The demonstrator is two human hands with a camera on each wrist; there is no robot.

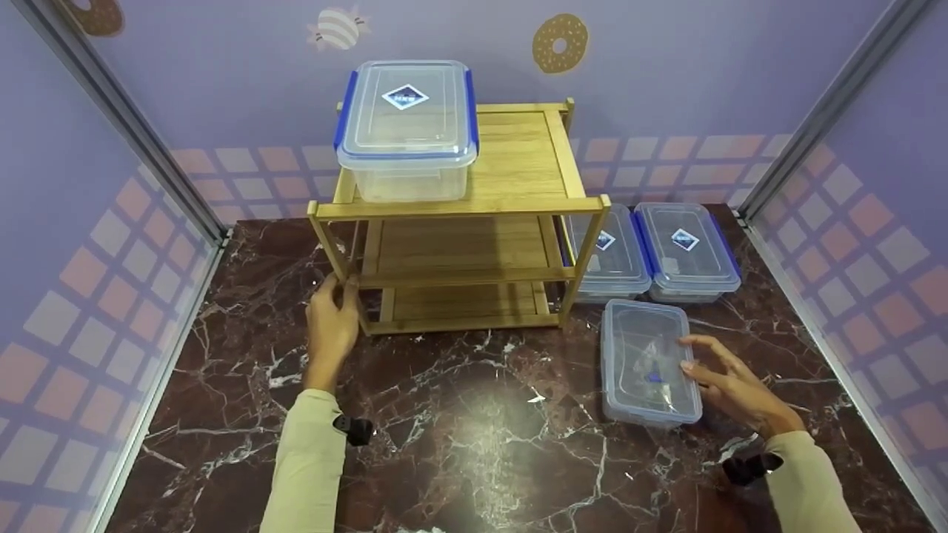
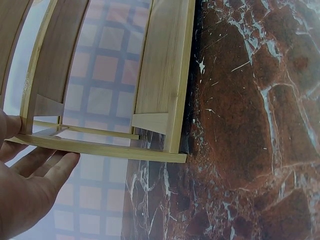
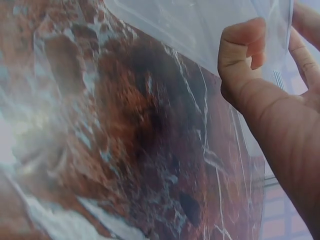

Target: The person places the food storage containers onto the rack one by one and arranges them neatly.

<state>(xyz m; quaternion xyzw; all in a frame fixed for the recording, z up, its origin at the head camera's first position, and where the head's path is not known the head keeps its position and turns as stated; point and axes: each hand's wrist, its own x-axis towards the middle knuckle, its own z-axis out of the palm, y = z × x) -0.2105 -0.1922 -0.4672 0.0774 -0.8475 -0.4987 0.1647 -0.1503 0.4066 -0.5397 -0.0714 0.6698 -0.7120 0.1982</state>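
Observation:
A three-tier wooden shelf (image 1: 459, 275) stands on the dark marbled surface. My left hand (image 1: 331, 326) holds its front left post, thumb on one side and fingers on the other; in the left wrist view the fingers of that hand (image 2: 35, 185) lie against the post (image 2: 115, 151). At the right, a clear plastic container (image 1: 648, 355) with a lid has something small and blue showing through it. My right hand (image 1: 740, 389) pinches its right edge, and in the right wrist view the thumb (image 3: 244, 50) bends over the clear plastic (image 3: 195, 30).
A clear box with blue clips (image 1: 411, 133) sits on the shelf's top tier, left side. Two similar lidded boxes, one nearer the shelf (image 1: 611, 259) and one farther right (image 1: 689, 255), stand side by side behind the held container. Patterned walls (image 1: 111, 259) enclose the surface.

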